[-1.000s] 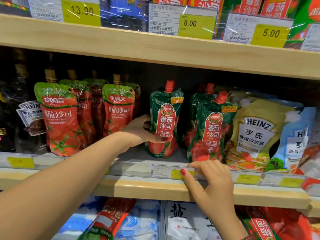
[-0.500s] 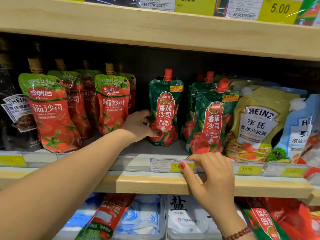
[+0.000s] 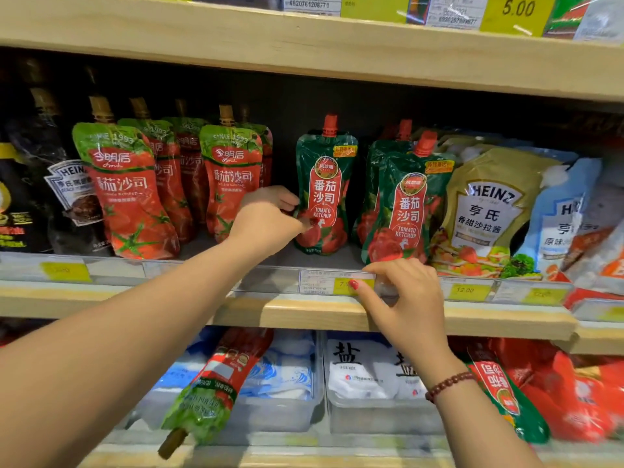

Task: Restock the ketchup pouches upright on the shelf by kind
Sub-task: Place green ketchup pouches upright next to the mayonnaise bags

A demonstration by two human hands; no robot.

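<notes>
So, the green ketchup pouch (image 3: 324,184) with the red cap stands upright on the middle shelf (image 3: 290,312). It is alone in a gap, with the red ketchup pouches (image 3: 233,177) on its left and more green pouches (image 3: 407,204) on its right. The left hand (image 3: 266,224) is at its lower left edge. The right hand (image 3: 405,298) sits lower and further right, on the shelf's front edge just under the nearest of those green pouches, and touches no pouch.

Both rows of pouches run back into the dark, so I can't count them. The rear green one shows little more than its cap. A Heinz salad dressing pouch (image 3: 486,211) leans beside the green ones, and the packs beyond it are cut off at the right edge of the view. The small print on the price tag (image 3: 317,282) is too blurred to read.

The left hand pinches the lone green pouch, with its thumb across the lower front and its fingers curled round behind the left edge. The right hand grips the clear price rail (image 3: 263,282): its fingers are bent over the top and its red-nailed thumb presses on the yellow part of the tag. A beaded bracelet (image 3: 449,386) circles that wrist.
</notes>
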